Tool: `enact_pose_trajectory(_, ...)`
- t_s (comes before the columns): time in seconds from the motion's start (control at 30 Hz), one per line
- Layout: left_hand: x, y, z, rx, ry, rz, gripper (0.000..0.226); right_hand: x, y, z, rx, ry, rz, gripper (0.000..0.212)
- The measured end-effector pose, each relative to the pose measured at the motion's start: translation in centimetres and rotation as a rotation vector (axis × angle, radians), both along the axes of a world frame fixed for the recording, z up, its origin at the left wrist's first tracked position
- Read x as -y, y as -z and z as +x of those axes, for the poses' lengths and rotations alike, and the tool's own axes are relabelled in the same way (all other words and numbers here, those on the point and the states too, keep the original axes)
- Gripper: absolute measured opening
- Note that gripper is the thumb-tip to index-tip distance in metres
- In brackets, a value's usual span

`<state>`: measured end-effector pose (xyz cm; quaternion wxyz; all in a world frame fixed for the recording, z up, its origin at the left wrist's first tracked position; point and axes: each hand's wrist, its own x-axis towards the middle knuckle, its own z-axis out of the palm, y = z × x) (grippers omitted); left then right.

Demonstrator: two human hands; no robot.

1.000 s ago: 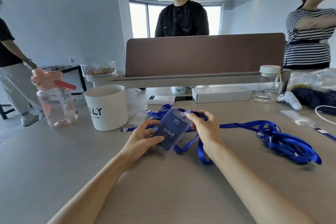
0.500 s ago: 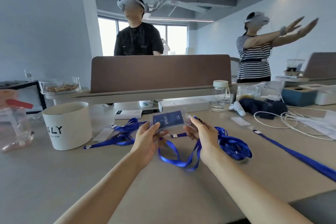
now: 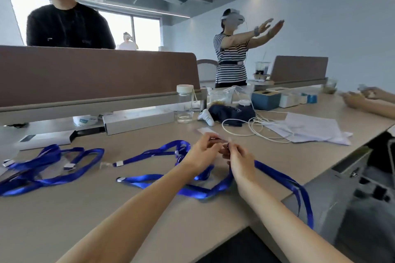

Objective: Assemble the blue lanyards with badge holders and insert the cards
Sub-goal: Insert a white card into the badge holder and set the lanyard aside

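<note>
Loops of blue lanyards [image 3: 49, 168] lie heaped at the far left of the table [image 3: 64, 220], with white end tags showing among the straps. Nearer the middle a second lanyard [image 3: 149, 152] lies by itself, one strand running back toward the left wrist.

The left forearm comes in from the lower left and slants up across the table. The left hand [image 3: 201, 152] is raised a little, with its back turned to the camera. Its fingers are curled and the thumb is drawn in against the fingertips. They pinch at something, but blur hides what it is. Just beyond those fingertips a clear flat piece [image 3: 204, 130] shows on the table. I cannot tell whether the fingers touch it.

The right forearm enters from the lower right. The right hand [image 3: 241, 161] sits just beside the left, and the fingertips of the two hands meet. Its fingers are bent, with thumb and forefinger nipped on the small dark end of a third lanyard [image 3: 277, 175]. That strap passes under the hand, runs right along the table and hangs over the edge.
</note>
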<state>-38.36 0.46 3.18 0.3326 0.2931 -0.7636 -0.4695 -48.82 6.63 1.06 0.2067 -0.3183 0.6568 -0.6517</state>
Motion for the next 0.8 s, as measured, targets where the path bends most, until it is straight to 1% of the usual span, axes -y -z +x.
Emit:
enact_pose_trajectory(0.03, 0.6, 0.7, -0.7, 0.105, 0.016, -0.053, 0.031, 0.1, 0.5, -1.0, -0.091, 0.006, 0.058, 0.028)
enact_pose_trajectory(0.1, 1.7, 1.9, -1.3, 0.39, 0.041, -0.182, 0.049, 0.6, 1.1, -2.6, -0.252, -0.033, 0.152, 0.028)
enact_pose_trajectory(0.13, 2.5, 2.4, -1.2, 0.512, 0.044, -0.248, 0.053, 1.0, 1.1, -3.0, -0.328, -0.066, 0.199, 0.029)
enact_pose_trajectory(0.17, 3.3, 2.7, -0.9, 0.586, 0.037, -0.296, 0.052, 1.5, 1.0, -3.2, -0.416, -0.095, 0.249, 0.03)
enact_pose_trajectory(0.2, 4.4, 3.1, -0.4, 0.621, 0.012, -0.332, 0.05, 1.8, 0.9, -3.2, -0.507, -0.121, 0.297, 0.031)
enact_pose_trajectory(0.3, 8.5, 3.7, 1.6, 0.65, -0.154, -0.376, 0.049, 2.6, 0.5, -2.7, -0.735, -0.224, 0.405, 0.035)
enact_pose_trajectory(0.37, 11.1, 3.9, 2.9, 0.662, -0.256, -0.357, 0.051, 2.9, 0.0, -2.3, -0.804, -0.278, 0.432, 0.036)
enact_pose_trajectory(0.43, 13.0, 4.1, 3.3, 0.667, -0.299, -0.366, 0.051, 3.5, -0.5, -2.1, -0.83, -0.293, 0.433, 0.037)
enact_pose_trajectory(0.53, 14.4, 3.8, 2.8, 0.608, -0.292, -0.44, 0.046, 4.7, -0.6, -2.1, -0.877, -0.314, 0.442, 0.039)
enact_pose_trajectory(0.67, 14.7, 3.6, 2.3, 0.545, -0.11, -0.601, 0.041, 7.0, -0.2, -1.9, -0.941, -0.365, 0.426, 0.04)
enact_pose_trajectory(0.7, 14.9, 3.7, 2.3, 0.54, -0.117, -0.591, 0.039, 7.6, -0.2, -1.8, -0.93, -0.373, 0.418, 0.04)
enact_pose_trajectory(0.77, 15.9, 4.1, 2.4, 0.55, -0.225, -0.539, 0.031, 9.0, -0.1, -1.9, -0.887, -0.377, 0.398, 0.04)
enact_pose_trajectory(0.8, 16.3, 4.3, 2.4, 0.585, -0.283, -0.535, 0.031, 9.8, 0.1, -2.0, -0.867, -0.373, 0.381, 0.04)
